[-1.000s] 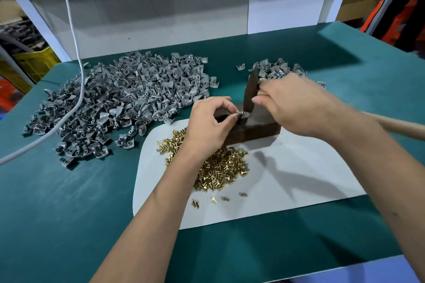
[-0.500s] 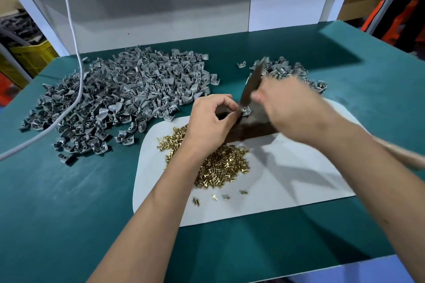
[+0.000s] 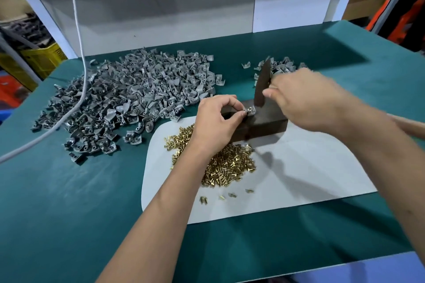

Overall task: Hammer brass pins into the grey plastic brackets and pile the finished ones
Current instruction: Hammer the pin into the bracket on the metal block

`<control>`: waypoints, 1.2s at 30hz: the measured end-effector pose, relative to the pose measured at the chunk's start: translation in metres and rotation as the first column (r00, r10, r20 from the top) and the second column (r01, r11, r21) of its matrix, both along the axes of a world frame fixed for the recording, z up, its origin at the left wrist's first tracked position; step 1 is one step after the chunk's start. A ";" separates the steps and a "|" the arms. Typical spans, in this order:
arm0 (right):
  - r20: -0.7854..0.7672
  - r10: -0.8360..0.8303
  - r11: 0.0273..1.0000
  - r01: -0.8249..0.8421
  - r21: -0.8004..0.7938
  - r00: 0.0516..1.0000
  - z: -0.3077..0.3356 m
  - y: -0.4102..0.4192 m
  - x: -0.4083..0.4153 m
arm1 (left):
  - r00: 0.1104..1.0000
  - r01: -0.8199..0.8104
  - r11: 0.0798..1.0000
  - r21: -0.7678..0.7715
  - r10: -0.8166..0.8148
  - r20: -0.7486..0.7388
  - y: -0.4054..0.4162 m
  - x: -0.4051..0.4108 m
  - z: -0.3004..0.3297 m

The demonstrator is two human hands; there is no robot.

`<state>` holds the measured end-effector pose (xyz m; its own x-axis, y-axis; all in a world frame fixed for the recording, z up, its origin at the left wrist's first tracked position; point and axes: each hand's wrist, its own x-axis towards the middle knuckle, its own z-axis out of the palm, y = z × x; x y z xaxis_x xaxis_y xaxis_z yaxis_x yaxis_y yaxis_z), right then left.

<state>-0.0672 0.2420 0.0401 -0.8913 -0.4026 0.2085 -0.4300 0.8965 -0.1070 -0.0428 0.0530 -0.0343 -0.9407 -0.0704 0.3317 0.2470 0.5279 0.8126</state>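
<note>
On green bench (image 3: 69, 213): white mat (image 3: 299, 179), bracket piles (image 3: 128, 99).

We find nothing to read here: no lettering, number or brand shows anywhere in view. The white panel (image 3: 294, 4) at the back of the bench is blank, and the yellow crate (image 3: 43, 58) off to the left bears no marking that we can make out.

green-topped table (image 3: 69, 225) | grey back panel (image 3: 161, 18) | white frame post (image 3: 48, 20) | yellow crate (image 3: 43, 58)
</note>
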 end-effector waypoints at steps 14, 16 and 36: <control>-0.059 -0.024 0.993 0.017 -0.120 0.998 -0.007 -0.014 0.009 | 0.999 0.017 0.999 0.045 -0.018 0.028 -0.001 -0.002 -0.004; 0.058 0.018 1.000 -0.018 0.000 0.998 -0.016 -0.016 0.009 | 0.999 0.003 0.998 0.065 -0.006 0.041 -0.001 -0.001 -0.006; 0.259 -0.112 0.976 0.155 -0.151 0.959 -0.041 0.056 -0.006 | 0.983 -0.005 0.948 0.318 -0.053 0.175 -0.003 0.004 0.005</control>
